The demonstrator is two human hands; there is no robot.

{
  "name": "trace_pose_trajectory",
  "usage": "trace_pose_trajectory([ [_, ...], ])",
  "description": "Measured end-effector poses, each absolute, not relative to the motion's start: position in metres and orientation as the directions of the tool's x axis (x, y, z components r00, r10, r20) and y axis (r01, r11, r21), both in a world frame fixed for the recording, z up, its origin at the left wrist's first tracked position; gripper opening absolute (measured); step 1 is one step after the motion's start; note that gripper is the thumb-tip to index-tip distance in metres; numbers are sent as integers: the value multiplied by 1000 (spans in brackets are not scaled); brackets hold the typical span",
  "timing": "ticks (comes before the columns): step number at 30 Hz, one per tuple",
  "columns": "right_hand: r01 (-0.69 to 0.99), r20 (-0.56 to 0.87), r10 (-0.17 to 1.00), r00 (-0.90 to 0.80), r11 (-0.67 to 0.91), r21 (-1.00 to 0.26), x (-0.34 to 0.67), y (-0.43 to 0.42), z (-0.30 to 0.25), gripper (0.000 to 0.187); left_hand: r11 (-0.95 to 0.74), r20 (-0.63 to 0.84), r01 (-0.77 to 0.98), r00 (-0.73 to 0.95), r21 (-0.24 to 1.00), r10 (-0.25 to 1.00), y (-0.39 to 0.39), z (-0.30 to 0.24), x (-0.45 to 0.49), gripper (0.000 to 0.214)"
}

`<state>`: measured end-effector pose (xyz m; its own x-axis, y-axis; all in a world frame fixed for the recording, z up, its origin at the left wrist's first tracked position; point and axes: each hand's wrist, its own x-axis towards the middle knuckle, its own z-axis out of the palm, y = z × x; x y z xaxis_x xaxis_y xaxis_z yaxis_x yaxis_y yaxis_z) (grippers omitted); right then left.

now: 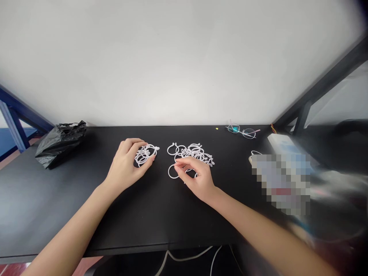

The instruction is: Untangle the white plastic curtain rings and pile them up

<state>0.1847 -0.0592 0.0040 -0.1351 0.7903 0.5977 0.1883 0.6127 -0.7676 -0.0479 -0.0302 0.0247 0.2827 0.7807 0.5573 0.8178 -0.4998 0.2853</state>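
Note:
White open rings with small knobbed ends, like plastic curtain rings, lie in two groups on the black table (135,218). My left hand (126,161) curves around the smaller group (142,156), its thumb and forefinger closed on a ring (151,150) at the top. To the right is the larger tangled heap of rings (198,151). In front of it, my right hand (198,176) pinches one ring (171,172) between thumb and fingertips. This hand hides part of the heap.
A crumpled black plastic bag (61,143) sits at the back left. Eyeglasses (240,131) lie near the wall at the back right. A white box-like item (280,143) and a blurred-out object (278,184) are at the right. White cables (189,259) hang below the front edge.

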Motion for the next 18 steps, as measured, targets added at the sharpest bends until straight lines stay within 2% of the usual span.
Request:
trace_pose_trajectory([
  [8,198,595,793,-130,609,-768,185,-59,6,13,-451,399,882,369,134,839,-18,22,-68,31],
  [18,199,608,782,-139,623,-756,184,-60,4,14,-363,357,931,325,44,876,-15,9,-75,33],
])
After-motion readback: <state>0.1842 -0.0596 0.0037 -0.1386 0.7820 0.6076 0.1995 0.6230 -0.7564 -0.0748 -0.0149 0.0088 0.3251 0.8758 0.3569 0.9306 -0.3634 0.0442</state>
